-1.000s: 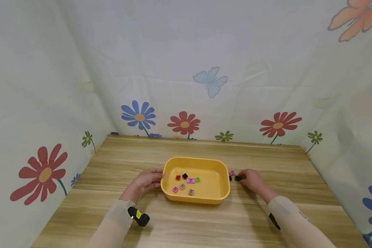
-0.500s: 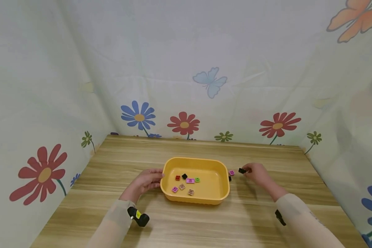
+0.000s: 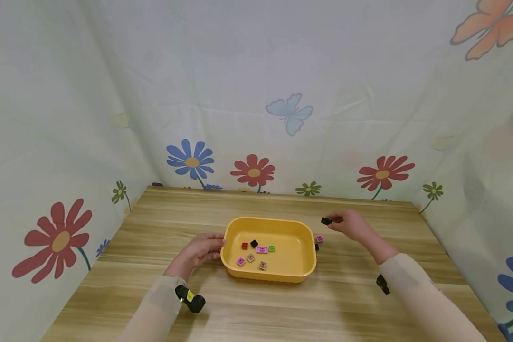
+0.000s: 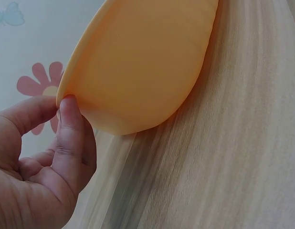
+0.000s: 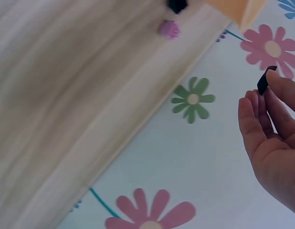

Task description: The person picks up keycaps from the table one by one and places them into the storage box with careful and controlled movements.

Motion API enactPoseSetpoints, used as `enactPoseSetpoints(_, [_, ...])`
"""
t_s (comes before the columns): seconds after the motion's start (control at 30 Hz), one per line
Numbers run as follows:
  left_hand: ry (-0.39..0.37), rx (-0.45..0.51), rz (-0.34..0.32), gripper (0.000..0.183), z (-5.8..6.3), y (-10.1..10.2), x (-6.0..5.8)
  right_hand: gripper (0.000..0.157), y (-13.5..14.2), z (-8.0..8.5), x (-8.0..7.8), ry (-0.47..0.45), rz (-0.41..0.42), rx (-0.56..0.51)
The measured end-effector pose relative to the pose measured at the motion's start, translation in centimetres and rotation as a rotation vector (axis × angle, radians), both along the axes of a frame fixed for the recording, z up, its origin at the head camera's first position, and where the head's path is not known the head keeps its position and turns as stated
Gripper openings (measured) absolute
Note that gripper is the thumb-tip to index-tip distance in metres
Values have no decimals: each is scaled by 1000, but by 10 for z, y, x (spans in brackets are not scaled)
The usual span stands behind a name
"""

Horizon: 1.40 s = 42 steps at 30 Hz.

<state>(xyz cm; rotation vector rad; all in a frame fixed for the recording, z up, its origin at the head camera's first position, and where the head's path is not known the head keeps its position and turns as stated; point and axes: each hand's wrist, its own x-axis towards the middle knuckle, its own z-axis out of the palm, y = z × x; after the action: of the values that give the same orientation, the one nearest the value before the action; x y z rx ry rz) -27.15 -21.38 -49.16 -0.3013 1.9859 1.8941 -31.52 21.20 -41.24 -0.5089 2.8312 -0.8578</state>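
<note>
A yellow plastic basin (image 3: pixel 286 274) stands on the table, and my left hand (image 3: pixel 202 249) pinches its left rim between thumb and fingers, as the left wrist view also shows. My right hand (image 3: pixel 351 224) is raised above the table, to the right of the basin's far right corner. Between its thumb and fingertips it pinches a small black toy brick (image 3: pixel 326 221). Inside the basin lie several small bricks: a red one (image 3: pixel 244 246), a black one, a long pink one (image 3: pixel 262 249), a green one (image 3: pixel 271 248), a small pink one and tan ones (image 3: pixel 262 265).
Just outside the basin's right wall, a pink brick (image 3: pixel 319 239) and another black brick (image 3: pixel 317 247) lie on the wooden table (image 3: pixel 256 313). A flower-printed white cloth (image 3: pixel 222 95) encloses the table at the back and sides.
My right hand has picked the black brick up off the table and carried it upward and away, then slightly left toward the basin. The left hand stays on the rim.
</note>
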Motion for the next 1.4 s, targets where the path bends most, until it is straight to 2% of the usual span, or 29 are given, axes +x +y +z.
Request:
enactPoseSetpoints(0.3, [-7, -2, 5, 44, -1, 0, 0, 31, -20, 24, -10, -48, 70, -15])
enactPoseSetpoints(0.47, [-4, -2, 4, 44, -1, -1, 0, 31, -33, 30, -13, -85, 106, 6])
enactPoseSetpoints(0.7, [-3, -3, 3, 43, -1, -1, -1, 31, -57, 31, -21, -125, 145, 17])
enactPoseSetpoints(0.93, [0, 7, -3, 42, 0, -1, -2, 27, -85, 34, -27, -127, 177, 51])
enactPoseSetpoints(1.1, [-8, -8, 1, 43, 0, 0, -1, 24, -105, 29, -30, -147, 191, 80])
enactPoseSetpoints(1.4, [-5, -14, 4, 44, 1, 1, 0, 21, -131, 20, -33, -124, 246, 94])
